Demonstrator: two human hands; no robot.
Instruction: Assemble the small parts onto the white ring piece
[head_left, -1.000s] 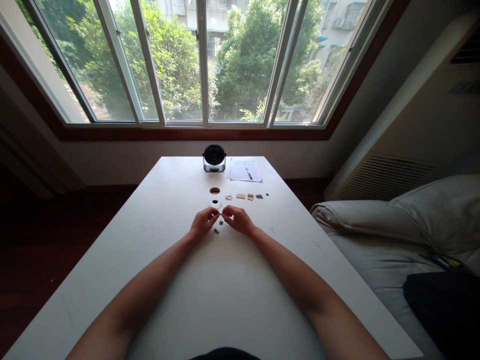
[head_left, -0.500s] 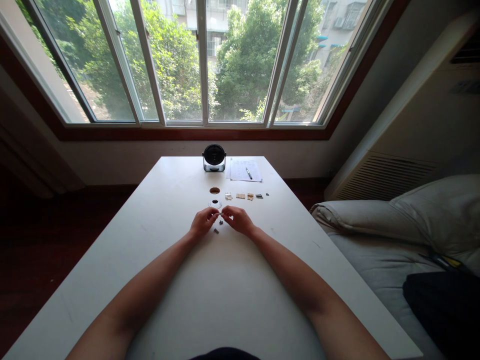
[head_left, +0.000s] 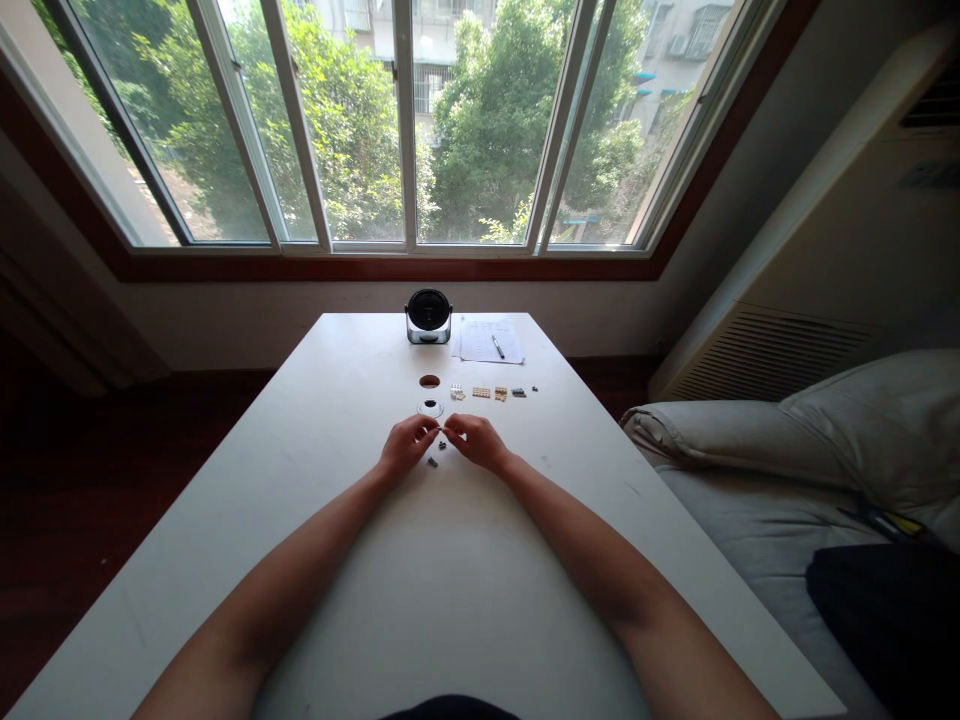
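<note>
Near the middle of the white table (head_left: 450, 560), my left hand (head_left: 409, 440) and my right hand (head_left: 475, 440) meet fingertip to fingertip. Both are closed in a pinch around something tiny, mostly hidden and too small to name. Just below the fingertips lies a small dark grey piece (head_left: 442, 446), and a second dark piece (head_left: 432, 462) rests a little nearer to me. Beyond the hands is a pale ring (head_left: 441, 409) with a dark centre, lying flat. A round brown-edged hole (head_left: 429, 381) shows farther back.
To the right of the hole runs a row of small parts: silvery pieces (head_left: 457, 392), gold pieces (head_left: 481, 392), more gold pieces (head_left: 500, 394) and dark pieces (head_left: 519, 392). A black round fan-like device (head_left: 428, 312) and paper sheets (head_left: 480, 343) with a pen (head_left: 498, 347) are at the far edge.
My fingertips have shifted very slightly, and less of the tiny thing between them shows. The parts on the table have not moved.
</note>
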